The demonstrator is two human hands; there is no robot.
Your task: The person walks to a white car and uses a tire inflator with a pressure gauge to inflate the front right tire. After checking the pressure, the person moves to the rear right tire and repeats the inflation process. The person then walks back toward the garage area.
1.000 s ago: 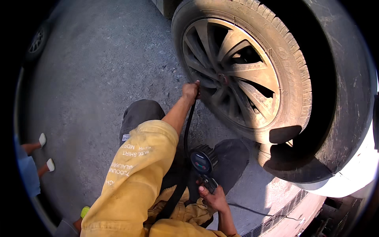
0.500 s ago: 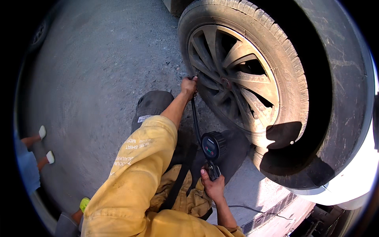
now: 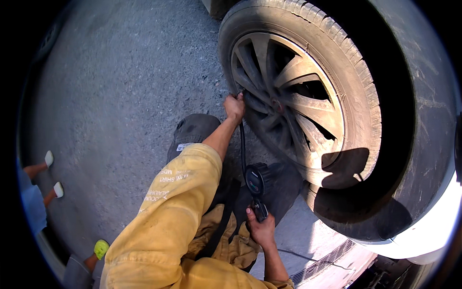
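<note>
My right hand [image 3: 262, 230] is closed round the handle of a tire inflator [image 3: 255, 179] with a round black digital gauge, held above my dark-trousered knee. From the gauge a black hose [image 3: 242, 139] runs up to my left hand [image 3: 234, 107]. That hand is closed on the hose's end at the lower-left edge of the wheel rim, where my fingers hide most of the fitting. Whether it sits on the valve I cannot tell. The dusty alloy wheel [image 3: 315, 102] and its tire [image 3: 360, 91] stand upright in front of me, partly in shadow.
A dark scratched wheel-arch trim [image 3: 428, 115] and white bodywork [image 3: 428, 236] curve round the tire at right. A thin cable [image 3: 308, 257] crosses the ground near a drain grate [image 3: 322, 265]. Bystanders' legs with white shoes [image 3: 49, 158] and a yellow-green shoe [image 3: 101, 249] are at left.
My view has shifted slightly, so the wheel sits a little farther right. The gauge face has turned a little and shows darker. Both hands keep their holds.
</note>
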